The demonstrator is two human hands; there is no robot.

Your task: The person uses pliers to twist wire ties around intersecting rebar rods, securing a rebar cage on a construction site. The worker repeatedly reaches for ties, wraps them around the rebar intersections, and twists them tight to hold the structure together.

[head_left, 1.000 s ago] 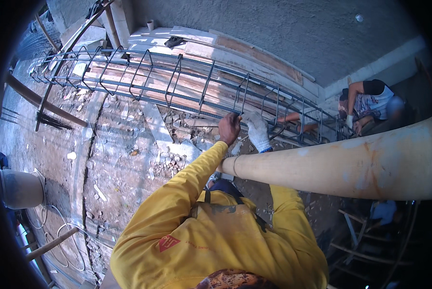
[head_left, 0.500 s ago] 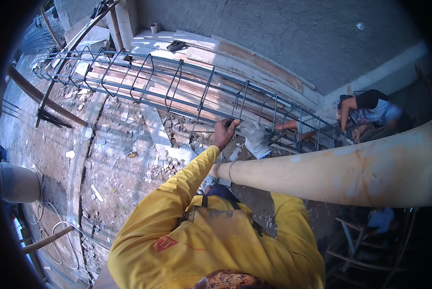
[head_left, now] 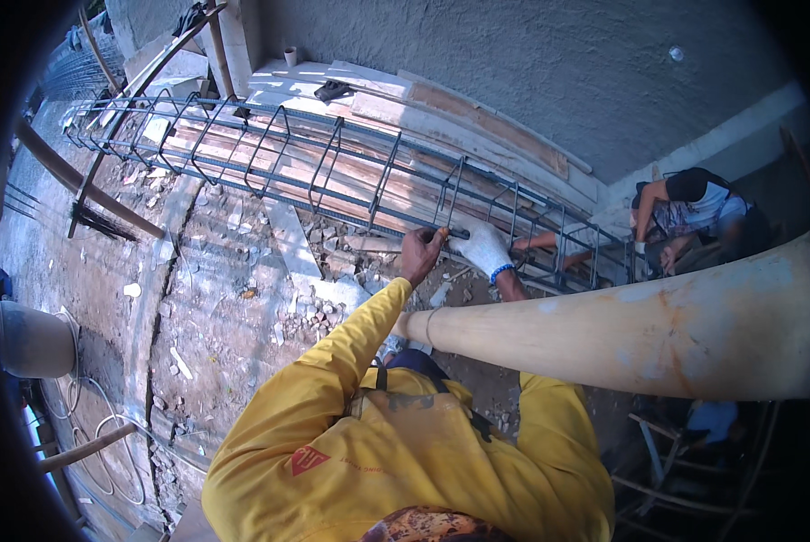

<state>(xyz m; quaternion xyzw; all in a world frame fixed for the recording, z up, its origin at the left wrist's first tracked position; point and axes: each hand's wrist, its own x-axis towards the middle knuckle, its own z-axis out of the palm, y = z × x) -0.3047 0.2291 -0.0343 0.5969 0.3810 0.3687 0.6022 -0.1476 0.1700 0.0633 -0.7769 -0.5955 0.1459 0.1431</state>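
Observation:
A long rebar cage (head_left: 332,176) of dark bars and square stirrups stretches from the upper left toward the right, in front of me. My bare left hand (head_left: 420,253) is closed at its near lower bar, thumb and fingers pinched together beside a stirrup. Close by on the right, my right hand (head_left: 482,247), in a white knitted glove with a blue cuff, is curled at the same bar. What lies in its fingers is hidden. A thick bamboo pole (head_left: 622,325) passes over my right forearm and covers part of it.
Beyond the cage, planks (head_left: 459,104) lie stacked along a grey wall (head_left: 513,54). A co-worker (head_left: 694,212) crouches at the cage's right end, hands on it. Rubble (head_left: 310,316) covers the ground. A bucket (head_left: 39,339) and hose (head_left: 107,425) are at left.
My gloved right hand has turned and moved up against the bar, with its cuff and wrist now showing. My left hand stays nearly in place. The co-worker has shifted slightly.

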